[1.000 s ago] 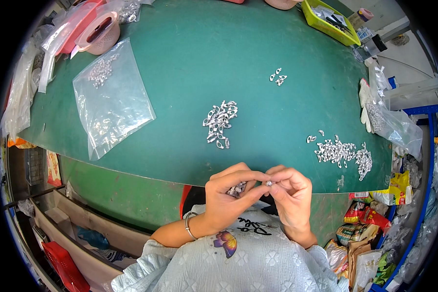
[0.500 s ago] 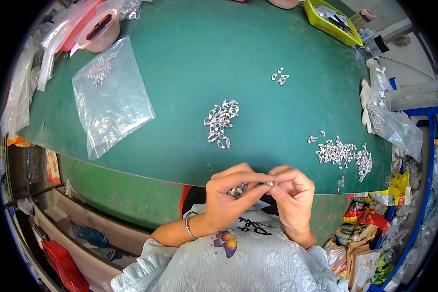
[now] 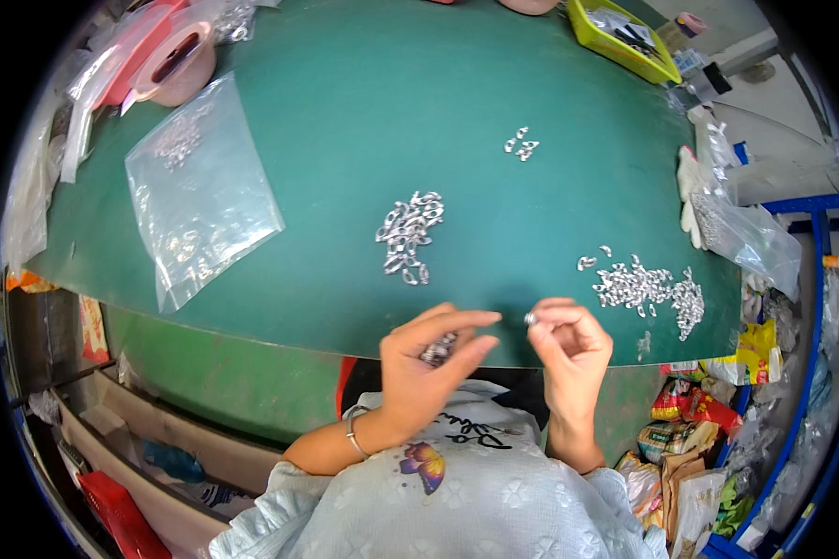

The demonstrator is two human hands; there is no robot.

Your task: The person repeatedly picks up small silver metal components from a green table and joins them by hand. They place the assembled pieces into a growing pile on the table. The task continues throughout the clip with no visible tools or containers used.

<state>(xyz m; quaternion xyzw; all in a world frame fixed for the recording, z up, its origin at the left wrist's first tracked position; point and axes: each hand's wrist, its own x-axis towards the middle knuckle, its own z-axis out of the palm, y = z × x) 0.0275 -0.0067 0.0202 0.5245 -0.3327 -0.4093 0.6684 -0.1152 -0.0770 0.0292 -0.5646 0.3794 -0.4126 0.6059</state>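
Several small silver lobster-type clasps (image 3: 437, 349) lie cupped in the palm of my left hand (image 3: 421, 359), held by its curled lower fingers. Its thumb and forefinger are spread apart with nothing between them. Between thumb and fingertips, my right hand (image 3: 573, 349) pinches one small silver clasp (image 3: 530, 319) just above the table's near edge. A loose pile of clasps (image 3: 408, 233) sits on the green table (image 3: 345, 121) beyond my left hand. To the right of my right hand is a larger heap of clasps (image 3: 632, 285). A few clasps (image 3: 522, 146) lie farther back.
A clear plastic bag (image 3: 210, 224) with small parts lies on the left, below a pink basket (image 3: 179, 79). At the back right stands a yellow-green tray (image 3: 615, 42) of tools. A white glove (image 3: 690, 196) and another filled bag (image 3: 750, 233) rest at the right edge.
My hands have separated. The right has moved slightly right and away from me with a clasp, while the left thumb and forefinger have opened. The whole view has shifted slightly.
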